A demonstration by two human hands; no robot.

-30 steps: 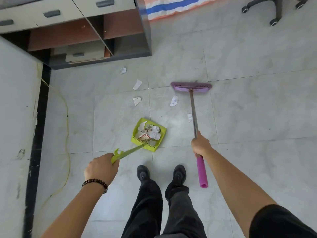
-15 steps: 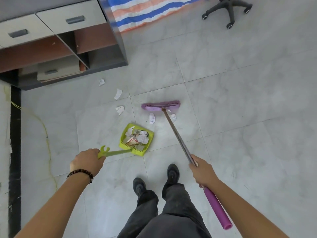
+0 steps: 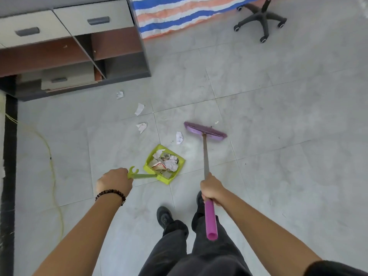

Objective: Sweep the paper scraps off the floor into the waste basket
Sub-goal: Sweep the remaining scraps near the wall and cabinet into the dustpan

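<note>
My left hand (image 3: 114, 181) grips the handle of a lime-green dustpan (image 3: 164, 163) that rests on the tiled floor and holds several crumpled paper scraps. My right hand (image 3: 212, 189) grips the shaft of a purple broom (image 3: 205, 132), whose head sits on the floor up and right of the dustpan. One white scrap (image 3: 179, 137) lies between the broom head and the dustpan. Three more scraps lie further off: one (image 3: 141, 127), one (image 3: 139, 109) and one (image 3: 119, 94) near the cabinet. A tiny piece (image 3: 216, 122) lies behind the broom head. No waste basket is in view.
A grey cabinet (image 3: 119, 62) with drawers and open shelves stands at the upper left. A striped cloth (image 3: 179, 12) hangs at the top, with an office chair base (image 3: 260, 20) to its right. A yellow cord (image 3: 51, 156) runs along the floor at left. My feet (image 3: 164, 216) stand below the dustpan.
The broom head has shifted right and swung away from the dustpan, with its shaft standing steeper. The scrap beside it stays between broom and dustpan. The view has tilted.
</note>
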